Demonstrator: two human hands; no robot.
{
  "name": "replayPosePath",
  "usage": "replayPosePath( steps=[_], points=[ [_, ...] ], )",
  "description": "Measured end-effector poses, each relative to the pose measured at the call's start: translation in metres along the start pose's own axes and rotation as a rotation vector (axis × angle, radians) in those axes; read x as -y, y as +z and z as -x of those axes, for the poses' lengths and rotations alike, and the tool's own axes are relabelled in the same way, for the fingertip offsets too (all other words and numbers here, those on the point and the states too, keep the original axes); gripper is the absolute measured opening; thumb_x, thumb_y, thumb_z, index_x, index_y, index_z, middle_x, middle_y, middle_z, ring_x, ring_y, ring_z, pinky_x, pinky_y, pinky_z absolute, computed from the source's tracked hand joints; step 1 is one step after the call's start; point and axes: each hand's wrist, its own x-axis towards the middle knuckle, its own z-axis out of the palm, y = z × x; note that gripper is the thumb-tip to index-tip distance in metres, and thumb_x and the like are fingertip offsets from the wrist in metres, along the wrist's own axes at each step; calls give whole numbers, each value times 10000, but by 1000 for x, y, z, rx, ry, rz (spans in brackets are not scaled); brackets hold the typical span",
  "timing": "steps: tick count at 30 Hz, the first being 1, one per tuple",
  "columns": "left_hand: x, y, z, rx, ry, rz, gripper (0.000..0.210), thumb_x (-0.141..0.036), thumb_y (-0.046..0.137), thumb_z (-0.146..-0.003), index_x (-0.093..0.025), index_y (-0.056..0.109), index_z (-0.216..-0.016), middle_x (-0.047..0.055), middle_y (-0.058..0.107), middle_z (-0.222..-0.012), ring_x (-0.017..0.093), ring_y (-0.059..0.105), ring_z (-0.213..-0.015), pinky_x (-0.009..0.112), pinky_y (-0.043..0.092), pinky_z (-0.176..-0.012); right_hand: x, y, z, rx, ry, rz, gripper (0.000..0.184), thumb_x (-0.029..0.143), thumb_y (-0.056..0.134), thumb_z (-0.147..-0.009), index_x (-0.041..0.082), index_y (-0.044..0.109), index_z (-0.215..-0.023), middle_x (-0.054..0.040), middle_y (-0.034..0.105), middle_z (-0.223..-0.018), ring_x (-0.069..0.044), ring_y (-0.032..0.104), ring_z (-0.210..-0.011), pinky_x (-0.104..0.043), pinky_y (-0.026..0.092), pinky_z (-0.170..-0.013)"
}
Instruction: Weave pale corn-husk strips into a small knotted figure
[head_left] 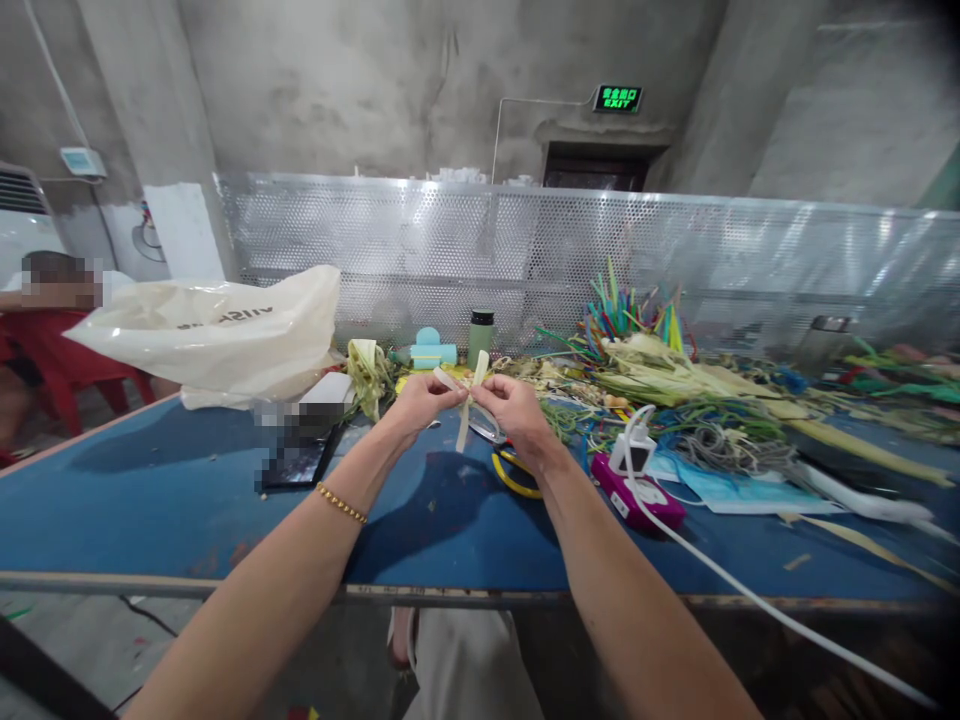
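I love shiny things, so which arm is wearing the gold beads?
The left arm, on the picture's left side: a gold bead bracelet circles it near the left hand. The right arm shows no bracelet.

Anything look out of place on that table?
Possibly: a pale-blue disposable face mask lies right of the magenta plastic power strip, by tangled grey cord; a wearable item looks odd there.

Clock centre: pale flat strip (463, 427) between left hand (424, 400) and right hand (515, 405), above the blue flat worktop (465, 550). Nine to ten o'clock: large cream plastic bag (247, 345). Twelve: green cylindrical bottle (480, 338), before the grey perforated metal screen (420, 230). Four: magenta rectangular power strip (651, 508), white block charger (632, 455) on top. Five: yellow-handled scissors (517, 489), on the worktop.
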Motion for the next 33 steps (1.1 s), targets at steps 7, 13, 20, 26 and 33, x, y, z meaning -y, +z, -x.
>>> replayPosePath(
  steps=[7, 13, 20, 26, 33],
  points=[
    [4, 4, 0, -57, 5, 3, 249, -330, 787, -608, -112, 669, -622, 12, 596, -563, 104, 497, -556, 240, 339, -544, 1, 2, 3, 151, -31, 11, 310, 439, 704, -706, 159, 672, -835, -6, 652, -666, -106, 514, -535, -234, 398, -511],
    [8, 4, 0, -45, -79, -1, 248, -327, 763, -646, -109, 654, -597, 30, 598, -536, 99, 483, -495, 238, 312, -502, 2, 4, 6, 152, 0, -16, 259, 389, 745, -670, 151, 664, -735, -42, 692, -665, -111, 546, -524, -234, 428, -504],
    [11, 4, -2, 5, -135, 156, 211, -296, 736, -667, -116, 643, -604, 46, 621, -552, 108, 509, -483, 243, 314, -499, 0, 4, 5, 92, 0, -48, 276, 375, 755, -638, 179, 565, -674, 13, 620, -557, -102, 526, -470, -225, 430, -473],
    [10, 6, -3, 29, -96, 209, 204, -267, 756, -641, -112, 635, -589, 44, 614, -566, 105, 500, -504, 255, 333, -529, -2, 7, 3, 0, -47, -3, 223, 336, 707, -648, 196, 533, -657, 27, 583, -519, -100, 505, -450, -217, 393, -455],
    [2, 11, 1, 33, -52, 239, 158, -207, 720, -657, -120, 617, -576, 33, 595, -553, 103, 493, -506, 252, 330, -533, 7, 8, 5, -57, -13, -79, 236, 330, 710, -612, 204, 512, -597, 48, 531, -441, -91, 459, -417, -214, 365, -438]
  ],
)
